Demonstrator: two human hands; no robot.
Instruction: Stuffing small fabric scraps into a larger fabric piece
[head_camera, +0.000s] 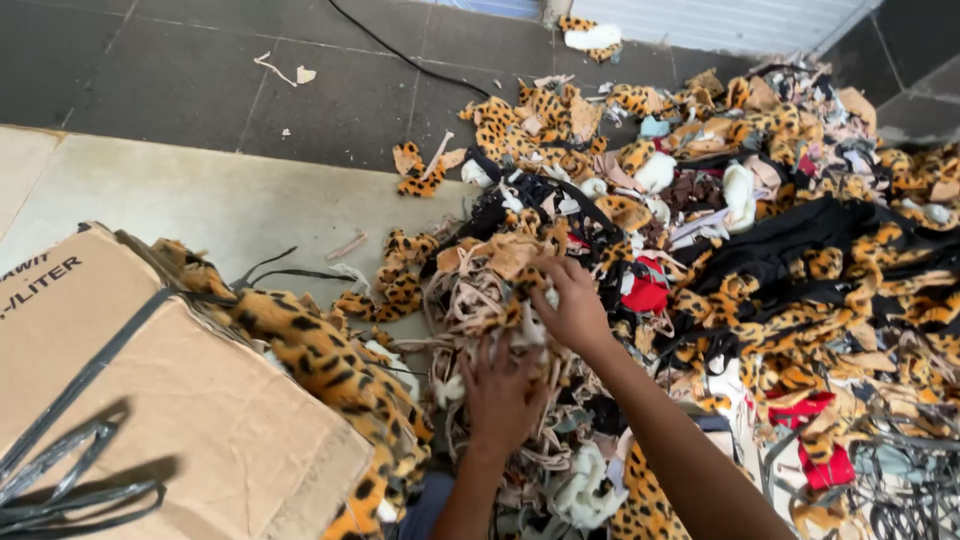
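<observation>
**Grips buried in fabric scrap pile**

Left grip (500, 395) was clenched on a beige strap tangle (470, 300) atop the scrap heap (800, 250) on the floor (230, 200). Right grip (572, 305) was grasping leopard-print scraps (520, 290). A cardboard box (150, 400) was noted alongside.

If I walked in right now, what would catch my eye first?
Probably the big heap of leopard-print fabric scraps spread over the floor on the right, mixed with black, red and white bits. In its middle the left hand and right hand dig into tangled beige strips. A cardboard box lies lower left.
</observation>
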